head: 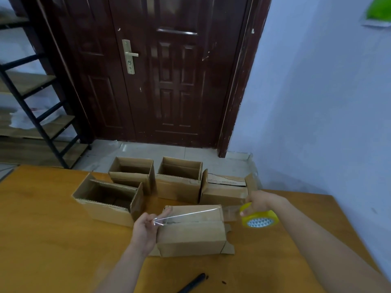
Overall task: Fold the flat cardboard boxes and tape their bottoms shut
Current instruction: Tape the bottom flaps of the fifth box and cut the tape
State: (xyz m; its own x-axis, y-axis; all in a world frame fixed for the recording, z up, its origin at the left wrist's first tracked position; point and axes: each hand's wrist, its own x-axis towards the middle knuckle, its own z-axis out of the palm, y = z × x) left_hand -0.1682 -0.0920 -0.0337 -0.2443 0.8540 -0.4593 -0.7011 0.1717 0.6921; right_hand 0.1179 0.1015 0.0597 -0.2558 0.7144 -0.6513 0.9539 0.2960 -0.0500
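A folded cardboard box (191, 235) lies bottom-up on the wooden table (42, 229) in front of me. A strip of clear tape (190, 214) stretches over its closed flaps. My left hand (146, 229) pinches the free end of the tape at the box's left edge. My right hand (257, 203) grips the yellow tape roll (261, 218) just past the box's right edge.
Three open-topped boxes (110, 197) (132, 172) (179, 178) stand behind, and another box (225, 191) lies at the back right. A black pen-like object (193, 283) lies near the table's front edge. A dark door, shelving on the left and a wall on the right surround the table.
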